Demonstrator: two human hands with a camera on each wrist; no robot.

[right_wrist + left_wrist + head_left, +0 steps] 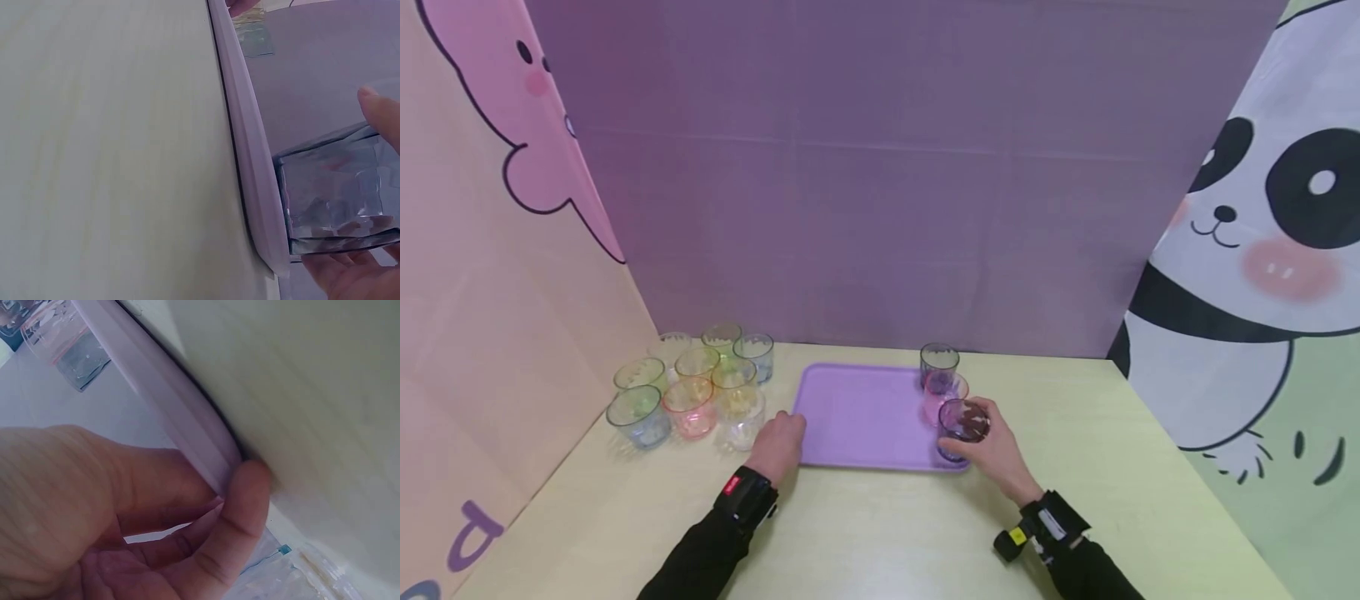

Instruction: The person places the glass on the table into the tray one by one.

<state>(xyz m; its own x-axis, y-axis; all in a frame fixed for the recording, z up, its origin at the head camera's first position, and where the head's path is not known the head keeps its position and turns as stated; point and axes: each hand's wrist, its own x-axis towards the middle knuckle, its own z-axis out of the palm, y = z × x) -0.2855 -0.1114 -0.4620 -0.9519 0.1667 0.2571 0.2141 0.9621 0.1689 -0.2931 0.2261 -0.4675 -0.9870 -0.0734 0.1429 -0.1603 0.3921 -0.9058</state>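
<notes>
A purple rectangular tray (865,417) lies on the table between my hands. My left hand (778,446) pinches its near left corner; in the left wrist view the fingers (244,500) curl round the tray's rim (169,406). At the near right corner, my right hand (1003,458) grips a dark bluish clear glass (951,433) by its sides. The right wrist view has this glass (331,194) close beside the tray's rim (247,144), thumb on one side and fingers on the other. Behind it, along the tray's right side, stand a pink glass (934,406) and a dark grey glass (938,360).
Left of the tray stands a close group of several tinted glasses, among them a blue one (643,425), a pink-orange one (691,412) and a clear one (743,421) near my left hand. A purple cloth wall (880,208) rises behind the table (880,533).
</notes>
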